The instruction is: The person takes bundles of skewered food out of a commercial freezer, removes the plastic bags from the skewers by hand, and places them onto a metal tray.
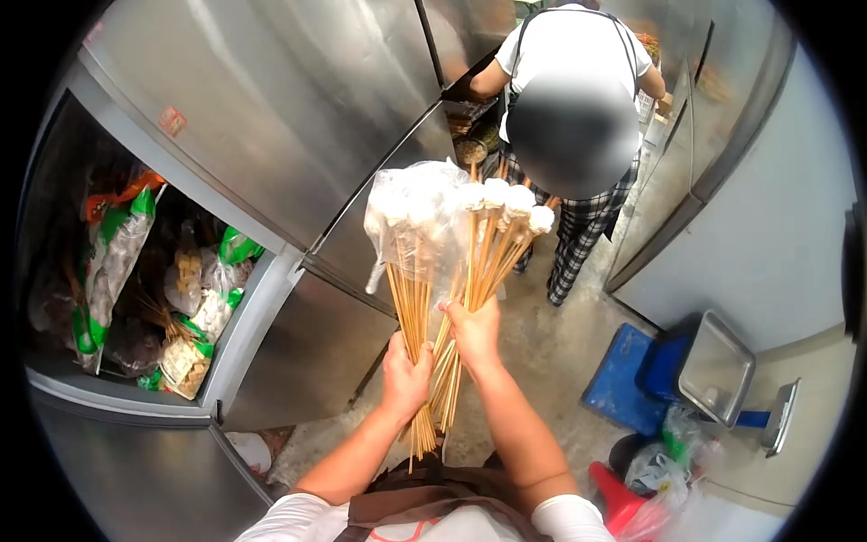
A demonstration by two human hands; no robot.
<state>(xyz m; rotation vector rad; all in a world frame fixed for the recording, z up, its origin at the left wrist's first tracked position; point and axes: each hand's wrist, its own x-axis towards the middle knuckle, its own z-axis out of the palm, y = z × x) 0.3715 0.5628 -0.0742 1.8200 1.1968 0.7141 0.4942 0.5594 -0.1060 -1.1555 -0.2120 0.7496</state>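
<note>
In front of my body, my left hand (406, 372) is closed round a bundle of thin wooden skewers (412, 303). A clear plastic bag (411, 217) covers the heads of that bundle, and pale food shows dimly through it. My right hand (474, 332) grips a second bundle of skewers (488, 264), tipped with white balls (517, 200) and leaning a little to the right. The two bundles touch side by side, and their lower ends cross below my hands.
An open steel fridge (208, 176) on the left holds several bagged foods (194, 361). Ahead, a person (578, 54) in a white shirt and checked trousers bends over another compartment. At right are a blue platform (623, 384), a metal tray (718, 370) and plastic bags (659, 474).
</note>
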